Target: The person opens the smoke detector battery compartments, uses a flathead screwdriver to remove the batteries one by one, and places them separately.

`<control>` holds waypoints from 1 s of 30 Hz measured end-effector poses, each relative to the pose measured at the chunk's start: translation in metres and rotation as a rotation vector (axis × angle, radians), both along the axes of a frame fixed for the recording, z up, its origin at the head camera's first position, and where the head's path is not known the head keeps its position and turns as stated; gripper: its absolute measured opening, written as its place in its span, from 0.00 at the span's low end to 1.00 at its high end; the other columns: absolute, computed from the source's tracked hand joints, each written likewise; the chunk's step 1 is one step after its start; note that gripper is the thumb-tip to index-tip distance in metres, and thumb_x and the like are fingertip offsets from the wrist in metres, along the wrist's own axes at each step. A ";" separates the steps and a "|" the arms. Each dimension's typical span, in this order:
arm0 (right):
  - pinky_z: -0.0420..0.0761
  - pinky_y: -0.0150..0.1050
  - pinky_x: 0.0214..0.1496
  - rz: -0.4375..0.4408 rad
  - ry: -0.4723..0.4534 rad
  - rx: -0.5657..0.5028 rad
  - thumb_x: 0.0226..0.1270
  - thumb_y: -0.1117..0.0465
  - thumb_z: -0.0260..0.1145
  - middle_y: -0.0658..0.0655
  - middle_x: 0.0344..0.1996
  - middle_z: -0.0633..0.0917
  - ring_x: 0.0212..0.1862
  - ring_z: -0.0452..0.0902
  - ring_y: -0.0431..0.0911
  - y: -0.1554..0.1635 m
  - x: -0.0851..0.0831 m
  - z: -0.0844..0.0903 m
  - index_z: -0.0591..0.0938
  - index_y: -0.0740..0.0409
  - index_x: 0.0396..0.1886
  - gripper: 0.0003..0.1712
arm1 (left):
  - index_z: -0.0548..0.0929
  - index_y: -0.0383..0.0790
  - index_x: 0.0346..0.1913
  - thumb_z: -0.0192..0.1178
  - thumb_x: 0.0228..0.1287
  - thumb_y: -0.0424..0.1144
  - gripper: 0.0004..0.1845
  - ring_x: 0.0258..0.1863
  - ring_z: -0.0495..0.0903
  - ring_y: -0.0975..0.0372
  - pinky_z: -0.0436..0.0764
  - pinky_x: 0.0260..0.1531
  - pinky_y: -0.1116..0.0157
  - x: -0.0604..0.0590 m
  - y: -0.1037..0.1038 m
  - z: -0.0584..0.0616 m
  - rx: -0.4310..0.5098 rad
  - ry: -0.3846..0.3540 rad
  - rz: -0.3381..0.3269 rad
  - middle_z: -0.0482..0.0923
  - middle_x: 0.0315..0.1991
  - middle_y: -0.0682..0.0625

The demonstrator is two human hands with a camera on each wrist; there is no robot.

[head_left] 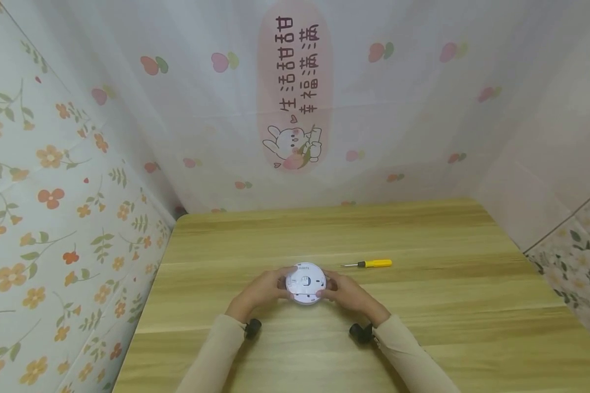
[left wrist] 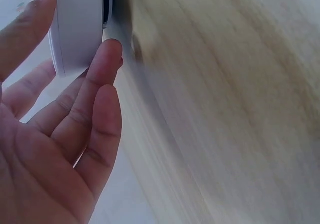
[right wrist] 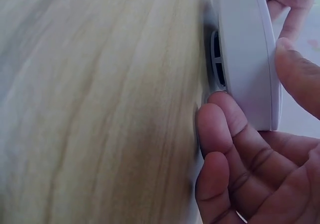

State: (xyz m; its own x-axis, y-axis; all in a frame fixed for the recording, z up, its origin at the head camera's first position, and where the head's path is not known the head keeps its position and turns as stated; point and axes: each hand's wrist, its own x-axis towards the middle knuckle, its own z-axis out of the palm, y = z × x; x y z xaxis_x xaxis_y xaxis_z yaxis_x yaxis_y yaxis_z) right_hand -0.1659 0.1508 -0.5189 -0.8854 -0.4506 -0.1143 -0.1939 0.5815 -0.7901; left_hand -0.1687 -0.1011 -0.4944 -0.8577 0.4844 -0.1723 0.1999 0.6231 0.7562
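Note:
Between both hands is a round white smoke detector (head_left: 307,289), its flat back with slots and a label facing up in the head view. The left hand (head_left: 261,290) grips its left edge, thumb on the back and fingers under and around the side. From the other side the right hand (head_left: 350,293) holds the right edge in the same manner. Both wrist views show the detector's smooth side wall (right wrist: 247,58) and the dark vent openings of its front, turned down close to the wood. A yellow screwdriver (head_left: 377,263) lies beyond the right hand, touched by neither.
The wooden table (head_left: 423,229) stretches around the hands. A white curtain with printed fruit and a rabbit (head_left: 295,144) hangs behind its far edge; flowered cloth (head_left: 51,199) hangs along the left. Small black wrist cameras (head_left: 361,333) sit at the cuffs.

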 end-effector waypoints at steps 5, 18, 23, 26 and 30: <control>0.71 0.30 0.34 -0.004 0.049 0.058 0.64 0.49 0.67 0.50 0.30 0.79 0.32 0.69 0.40 0.000 0.001 -0.002 0.70 0.64 0.67 0.37 | 0.69 0.45 0.69 0.70 0.55 0.40 0.37 0.55 0.78 0.57 0.73 0.62 0.53 0.000 0.002 0.000 -0.025 0.021 0.014 0.78 0.61 0.43; 0.69 0.30 0.29 0.017 0.107 0.135 0.68 0.50 0.63 0.47 0.24 0.75 0.27 0.67 0.38 0.001 0.004 0.000 0.69 0.64 0.68 0.34 | 0.74 0.46 0.65 0.73 0.48 0.45 0.37 0.43 0.80 0.61 0.79 0.52 0.56 -0.001 0.006 0.004 -0.164 0.151 0.023 0.84 0.50 0.45; 0.80 0.41 0.48 0.012 0.105 0.150 0.69 0.52 0.62 0.58 0.43 0.85 0.38 0.73 0.41 0.001 0.006 0.000 0.71 0.64 0.67 0.32 | 0.78 0.43 0.61 0.74 0.47 0.45 0.34 0.41 0.84 0.60 0.80 0.48 0.57 -0.001 0.005 0.002 -0.151 0.150 0.037 0.87 0.44 0.46; 0.78 0.49 0.59 -0.001 0.118 0.154 0.69 0.52 0.61 0.61 0.55 0.82 0.43 0.74 0.43 0.001 0.006 -0.001 0.72 0.64 0.65 0.31 | 0.79 0.43 0.60 0.73 0.48 0.45 0.32 0.45 0.85 0.58 0.80 0.49 0.55 -0.001 0.005 0.002 -0.141 0.143 0.042 0.87 0.44 0.45; 0.80 0.42 0.50 -0.019 0.109 0.144 0.69 0.51 0.62 0.58 0.45 0.85 0.39 0.74 0.42 0.000 0.004 -0.002 0.72 0.64 0.66 0.31 | 0.78 0.42 0.60 0.72 0.50 0.45 0.32 0.46 0.84 0.56 0.80 0.51 0.55 -0.002 0.005 0.004 -0.133 0.146 0.032 0.86 0.47 0.44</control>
